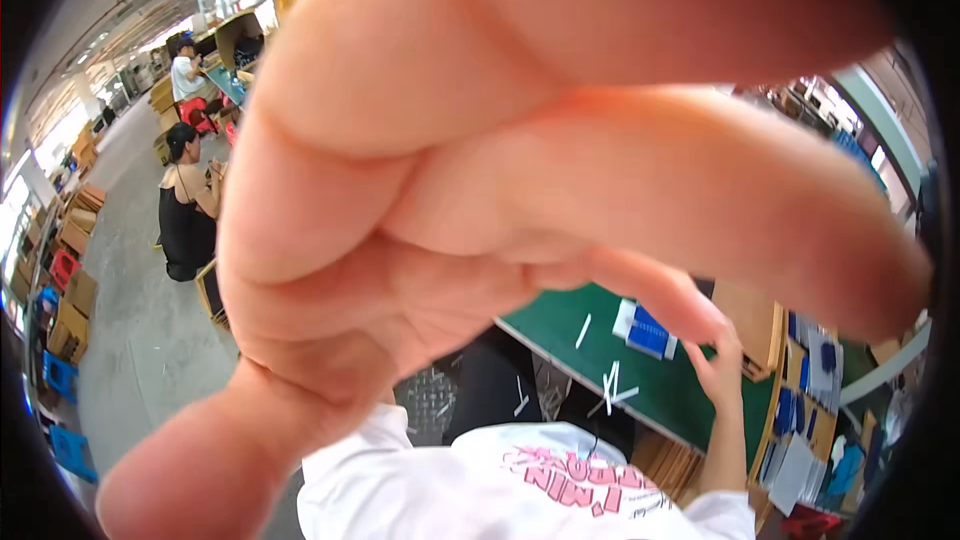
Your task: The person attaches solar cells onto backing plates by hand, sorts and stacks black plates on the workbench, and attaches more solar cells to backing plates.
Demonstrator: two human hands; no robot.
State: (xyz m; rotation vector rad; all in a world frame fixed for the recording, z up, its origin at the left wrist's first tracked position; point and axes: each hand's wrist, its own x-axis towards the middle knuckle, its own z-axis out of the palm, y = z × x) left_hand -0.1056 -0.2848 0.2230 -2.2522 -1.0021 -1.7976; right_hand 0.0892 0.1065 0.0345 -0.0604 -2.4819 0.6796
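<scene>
Two hands are mine here, and they are doing very different things. My left hand [520, 140] is raised right up against the camera on my head, so close that its palm and long fingers [760, 220] blot out most of the view. Those fingers are stretched out side by side, not clenched, and I see nothing held in them; whether their tips touch the camera itself is hidden.

My right hand [715, 370] is far below, reaching across to the dark green flat-topped desk [555, 335]. It lies at the desk's right part, just beside a flat blue-and-white packet [648, 330] and near a scatter of thin white strips [612, 385]. It is too small for me to tell whether it grips anything or only rests there. To its right stands a brown cardboard tray [760, 325] with rows of small blue and white pieces beyond it. My white shirt with pink print [520, 485] fills the bottom edge.

I judge the step in hand to be a touch at the camera, not work on the strips. Any next move on the desk calls for the left hand to come down first, since I cannot see enough to pick anything cleanly.

Off to my left, a seated person in black [185, 215] works by stacked brown cardboard boxes [75, 230].
</scene>
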